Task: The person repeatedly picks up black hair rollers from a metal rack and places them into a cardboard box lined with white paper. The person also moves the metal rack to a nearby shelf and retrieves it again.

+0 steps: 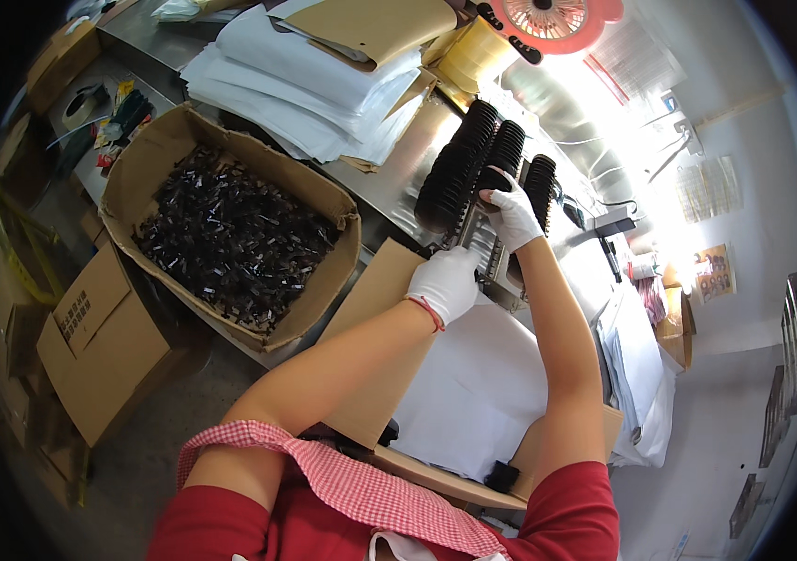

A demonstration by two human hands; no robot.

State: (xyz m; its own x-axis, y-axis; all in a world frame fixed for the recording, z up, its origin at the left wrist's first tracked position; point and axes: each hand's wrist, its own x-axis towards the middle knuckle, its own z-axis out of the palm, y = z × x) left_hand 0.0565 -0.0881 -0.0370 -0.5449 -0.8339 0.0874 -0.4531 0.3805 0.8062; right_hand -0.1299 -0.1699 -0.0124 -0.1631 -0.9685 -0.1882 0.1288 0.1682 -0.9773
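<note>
Several rows of stacked black rounded pieces (pixel 456 168) stand in a metal rack (pixel 467 223) on the steel table. My right hand (pixel 512 214), in a white glove with bare fingertips showing, has its thumb and fingers on black pieces in the middle row (pixel 505 149). My left hand (pixel 444 280), gloved in white with a red band at the wrist, lies at the near end of the rack; its fingers are partly hidden, so its hold is unclear. Another black row (pixel 540 184) stands right of my right hand. Below the hands is an open cardboard box lined with white sheet (pixel 472 379).
A large carton (pixel 353 245) of small black parts (pixel 230 238) stands at the left. Stacked white sheets (pixel 279 77) lie behind it. A yellow spool (pixel 475 56) and pink fan (pixel 545 21) are at the back. A closed carton (pixel 111 350) sits lower left.
</note>
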